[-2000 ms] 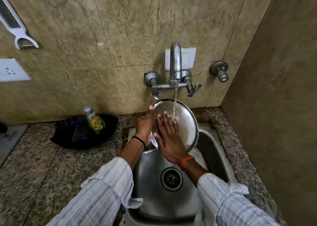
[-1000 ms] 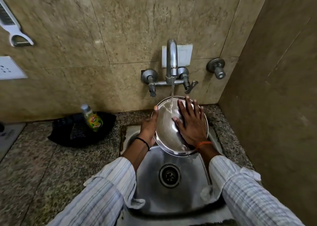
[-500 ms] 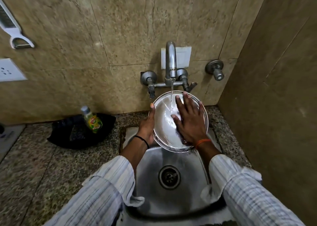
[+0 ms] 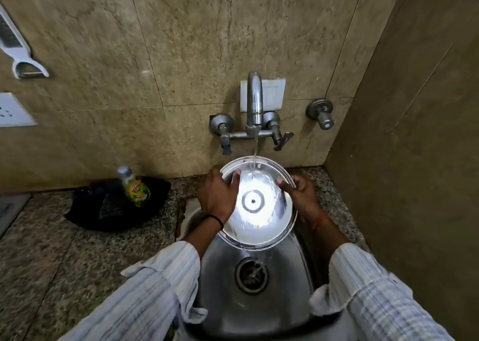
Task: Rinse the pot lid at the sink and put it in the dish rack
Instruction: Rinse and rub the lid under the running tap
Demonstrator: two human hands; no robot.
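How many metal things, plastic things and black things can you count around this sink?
Metal: 4: pot lid, sink, tap, wall valve
Plastic: 2: bottle, white peeler
Black: 2: cloth, wristband
Total: 8

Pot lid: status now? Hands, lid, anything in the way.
Left hand and right hand grip opposite rims. Pot lid under running tap, above sink. No dish rack in view. Nothing obstructing.

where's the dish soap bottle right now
In the head view the soap bottle stands on the counter left of the sink, on a black cloth against the wall.
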